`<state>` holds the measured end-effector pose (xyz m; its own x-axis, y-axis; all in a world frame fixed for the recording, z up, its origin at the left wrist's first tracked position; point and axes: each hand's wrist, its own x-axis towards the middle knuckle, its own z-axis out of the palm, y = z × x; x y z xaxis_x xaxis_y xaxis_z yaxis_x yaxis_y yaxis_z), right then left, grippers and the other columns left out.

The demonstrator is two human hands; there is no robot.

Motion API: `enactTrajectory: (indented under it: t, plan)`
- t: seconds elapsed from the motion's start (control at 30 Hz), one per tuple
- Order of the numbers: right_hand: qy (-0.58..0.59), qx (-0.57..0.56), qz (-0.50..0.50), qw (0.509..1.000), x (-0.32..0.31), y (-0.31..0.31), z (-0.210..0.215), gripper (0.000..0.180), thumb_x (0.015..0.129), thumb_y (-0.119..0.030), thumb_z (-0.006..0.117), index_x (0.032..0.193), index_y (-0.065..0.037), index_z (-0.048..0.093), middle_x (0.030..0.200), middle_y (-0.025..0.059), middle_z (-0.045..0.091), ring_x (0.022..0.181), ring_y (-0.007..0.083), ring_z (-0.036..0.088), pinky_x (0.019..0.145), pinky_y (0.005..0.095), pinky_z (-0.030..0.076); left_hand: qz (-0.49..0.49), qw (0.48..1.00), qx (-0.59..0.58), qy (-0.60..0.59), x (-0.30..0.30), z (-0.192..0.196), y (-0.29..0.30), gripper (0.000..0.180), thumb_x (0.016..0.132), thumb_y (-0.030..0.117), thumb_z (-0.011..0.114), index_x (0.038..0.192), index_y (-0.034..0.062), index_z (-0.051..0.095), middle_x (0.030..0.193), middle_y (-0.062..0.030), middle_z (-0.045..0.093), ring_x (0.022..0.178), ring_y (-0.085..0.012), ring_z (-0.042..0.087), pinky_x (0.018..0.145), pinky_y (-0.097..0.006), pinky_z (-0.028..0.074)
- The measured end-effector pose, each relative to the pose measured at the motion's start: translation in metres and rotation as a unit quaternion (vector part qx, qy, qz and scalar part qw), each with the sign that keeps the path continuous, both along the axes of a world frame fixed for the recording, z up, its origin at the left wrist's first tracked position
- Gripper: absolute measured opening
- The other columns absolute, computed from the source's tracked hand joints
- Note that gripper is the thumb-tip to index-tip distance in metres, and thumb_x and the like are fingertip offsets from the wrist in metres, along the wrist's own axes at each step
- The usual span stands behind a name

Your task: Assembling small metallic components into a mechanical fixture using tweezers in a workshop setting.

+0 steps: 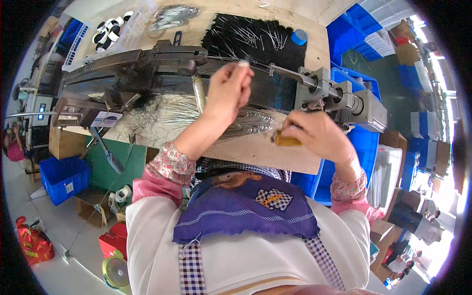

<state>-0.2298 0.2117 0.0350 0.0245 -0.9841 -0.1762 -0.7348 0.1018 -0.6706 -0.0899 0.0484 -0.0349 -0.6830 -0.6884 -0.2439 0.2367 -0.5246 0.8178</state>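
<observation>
My left hand [228, 91] is closed in a pinch above the machine bed, with something white at its fingertips. A thin metal wire [259, 64] runs from the pinch toward the slim metal arm [290, 73] of a motor-driven spindle [339, 93] on the right. My right hand [317, 132], slightly blurred, curls over a yellow piece [287, 140] at the table's front edge; its kind is unclear. Looped metal wires [250, 123] lie in a bundle between my hands. Beyond them, finished-looking thin wire pieces [246, 35] rest on a black bristly mat [221, 37].
A long dark metal machine arm [167, 55] crosses the left of the wooden table [314, 160]. Black bristles [140, 88] litter it. A white basket [81, 54] holds black-and-white rolls [110, 32]. A blue cap [299, 37] sits at the back; blue crates [349, 29] stand right.
</observation>
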Motion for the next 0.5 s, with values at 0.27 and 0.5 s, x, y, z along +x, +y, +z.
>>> enactTrajectory:
  t: [0.27, 0.5]
  plan:
    - [0.199, -0.380, -0.072, 0.900, -0.019, -0.118, 0.011, 0.023, 0.080, -0.003, 0.056, 0.103, -0.004, 0.059, 0.083, 0.0199, 0.065, 0.081, 0.0367, 0.064, 0.068, 0.0437, 0.052, 0.007, 0.999, -0.016, -0.030, -0.007, 0.002, 0.006, 0.022, 0.096, 0.024, 0.055, 0.086, 0.0039, 0.054, 0.062, 0.0032, 0.043, 0.042, -0.0051, 0.034, 0.037, -0.022, 0.024]
    - [0.086, -0.298, -0.096, 0.946, -0.019, -0.102, 0.018, 0.019, 0.085, -0.008, 0.058, 0.103, -0.003, 0.061, 0.090, 0.0172, 0.065, 0.087, 0.0363, 0.062, 0.073, 0.0414, 0.050, -0.045, 0.996, 0.074, 0.033, -0.021, 0.003, 0.003, 0.021, 0.096, 0.021, 0.053, 0.084, 0.0036, 0.053, 0.063, 0.0028, 0.044, 0.042, -0.0060, 0.036, 0.037, -0.022, 0.023]
